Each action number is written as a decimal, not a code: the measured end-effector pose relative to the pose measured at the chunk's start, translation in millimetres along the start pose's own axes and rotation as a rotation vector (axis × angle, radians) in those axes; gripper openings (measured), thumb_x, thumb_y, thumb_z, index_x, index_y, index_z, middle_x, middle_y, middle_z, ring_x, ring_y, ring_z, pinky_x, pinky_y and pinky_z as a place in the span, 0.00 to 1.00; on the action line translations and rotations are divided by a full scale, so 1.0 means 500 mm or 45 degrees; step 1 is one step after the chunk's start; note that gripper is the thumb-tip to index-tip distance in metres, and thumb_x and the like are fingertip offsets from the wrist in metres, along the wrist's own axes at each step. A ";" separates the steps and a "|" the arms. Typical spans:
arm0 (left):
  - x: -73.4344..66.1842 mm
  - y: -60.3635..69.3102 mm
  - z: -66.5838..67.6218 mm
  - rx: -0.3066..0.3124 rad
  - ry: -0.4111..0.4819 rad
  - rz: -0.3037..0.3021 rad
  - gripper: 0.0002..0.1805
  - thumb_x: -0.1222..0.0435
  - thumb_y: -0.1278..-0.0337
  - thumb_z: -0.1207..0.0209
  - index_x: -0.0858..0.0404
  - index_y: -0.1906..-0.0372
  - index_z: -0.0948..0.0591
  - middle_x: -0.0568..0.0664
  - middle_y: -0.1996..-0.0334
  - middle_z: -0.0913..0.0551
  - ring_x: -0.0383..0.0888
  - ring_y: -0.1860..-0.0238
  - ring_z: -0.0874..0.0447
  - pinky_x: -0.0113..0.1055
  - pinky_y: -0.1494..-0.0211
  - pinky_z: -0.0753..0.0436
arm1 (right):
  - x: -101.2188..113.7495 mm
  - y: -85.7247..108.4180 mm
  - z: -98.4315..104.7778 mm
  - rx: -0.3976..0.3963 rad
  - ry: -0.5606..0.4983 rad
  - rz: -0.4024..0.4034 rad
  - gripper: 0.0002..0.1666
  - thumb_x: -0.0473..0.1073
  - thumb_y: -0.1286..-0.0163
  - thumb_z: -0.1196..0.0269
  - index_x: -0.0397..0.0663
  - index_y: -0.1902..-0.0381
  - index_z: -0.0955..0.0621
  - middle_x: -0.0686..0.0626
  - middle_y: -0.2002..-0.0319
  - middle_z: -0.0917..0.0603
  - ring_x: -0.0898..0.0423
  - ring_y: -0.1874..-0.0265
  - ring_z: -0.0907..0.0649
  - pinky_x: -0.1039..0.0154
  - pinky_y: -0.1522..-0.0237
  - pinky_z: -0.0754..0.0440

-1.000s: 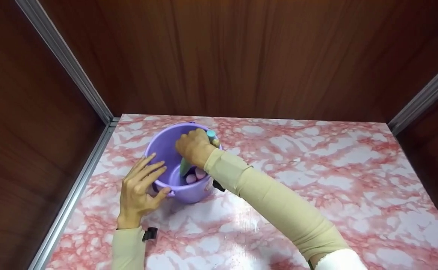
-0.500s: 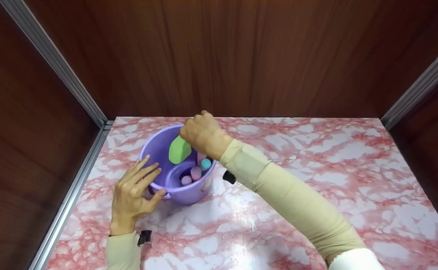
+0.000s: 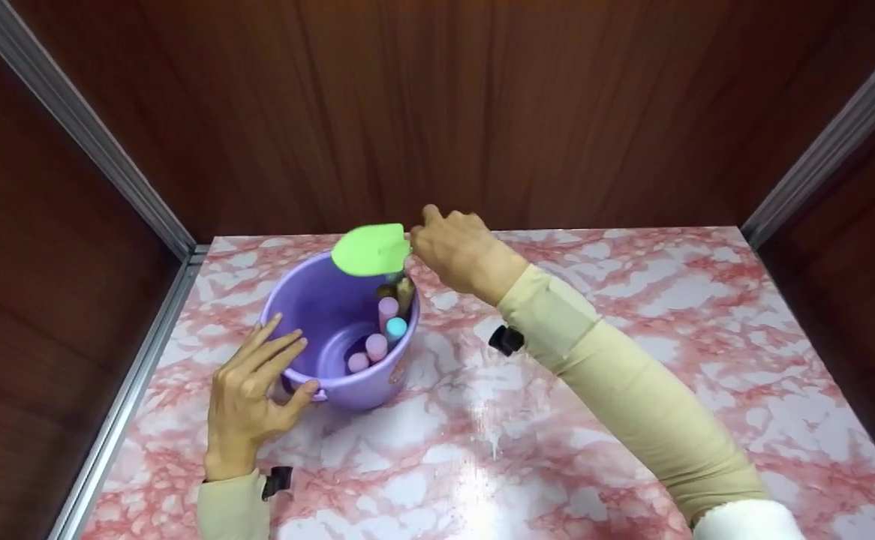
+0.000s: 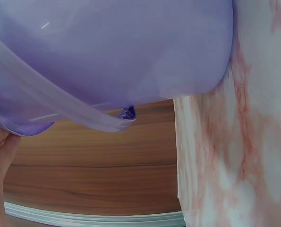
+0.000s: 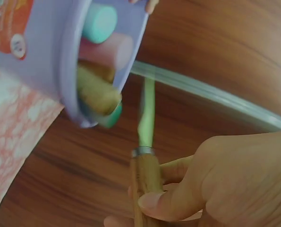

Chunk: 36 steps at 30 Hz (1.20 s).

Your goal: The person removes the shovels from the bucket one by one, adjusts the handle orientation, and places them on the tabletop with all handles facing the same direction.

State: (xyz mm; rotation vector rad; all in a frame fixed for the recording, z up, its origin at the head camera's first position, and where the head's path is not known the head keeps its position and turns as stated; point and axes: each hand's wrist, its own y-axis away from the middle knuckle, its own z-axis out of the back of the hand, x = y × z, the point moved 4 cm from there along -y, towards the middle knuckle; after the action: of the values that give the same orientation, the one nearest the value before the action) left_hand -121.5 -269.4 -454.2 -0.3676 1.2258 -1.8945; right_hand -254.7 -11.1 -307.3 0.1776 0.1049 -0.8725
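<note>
A purple bucket (image 3: 362,394) stands on the marbled tabletop at left of centre in the head view. My left hand (image 3: 250,401) rests on its near-left rim, fingers straight and spread over the edge, thumb on the outside by the handle lug. Above the far right rim, my right hand (image 3: 467,251) grips the wooden handle (image 5: 147,182) of a garden trowel. The trowel's light green blade (image 3: 370,250) points left over the bucket. Inside, pink-capped pieces (image 3: 376,346), a turquoise-capped one (image 3: 396,328) and a wooden handle end (image 3: 405,292) lean on the right wall.
The tabletop (image 3: 595,420) has a red and white marble pattern. Dark wood panels (image 3: 482,112) close off the back and both sides, with metal rails (image 3: 130,172) at the corners. The bucket's purple carrying handle (image 4: 60,97) hangs along its outside in the left wrist view.
My right hand has risen out of the bucket and moved right, drawing the green trowel up above the rim. My left hand has stayed on the rim, while the head view has shifted slightly.
</note>
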 end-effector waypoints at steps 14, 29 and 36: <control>-0.004 0.021 0.025 -0.005 -0.028 -0.045 0.35 0.36 0.29 0.41 0.66 0.51 0.08 0.58 0.50 0.08 0.66 0.43 0.11 0.40 0.19 0.27 | -0.074 0.063 -0.063 -0.003 -0.539 0.063 0.27 0.26 0.28 0.38 0.44 0.33 0.21 0.38 0.45 0.21 0.43 0.55 0.17 0.49 0.51 0.11; -0.048 0.008 0.033 -0.004 0.062 -0.239 0.18 0.55 0.24 0.36 0.67 0.54 0.08 0.58 0.54 0.07 0.63 0.52 0.07 0.51 0.26 0.20 | -0.109 0.126 -0.226 -0.217 -0.953 0.068 0.06 0.28 0.24 0.42 0.40 0.64 0.24 0.48 0.70 0.29 0.52 0.66 0.29 0.58 0.62 0.28; -0.053 0.009 0.029 0.020 0.056 -0.195 0.17 0.56 0.23 0.37 0.67 0.54 0.08 0.58 0.52 0.07 0.63 0.49 0.08 0.56 0.28 0.20 | -0.088 0.140 -0.308 -0.188 -1.142 -0.025 0.05 0.32 0.24 0.39 0.41 0.63 0.19 0.46 0.66 0.18 0.54 0.68 0.21 0.62 0.65 0.21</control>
State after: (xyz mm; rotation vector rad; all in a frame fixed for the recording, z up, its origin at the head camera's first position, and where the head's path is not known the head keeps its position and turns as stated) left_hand -94.0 -258.9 -446.1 -0.4235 1.2412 -2.0513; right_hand -231.7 96.3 -443.0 -0.3607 -0.6649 -0.8925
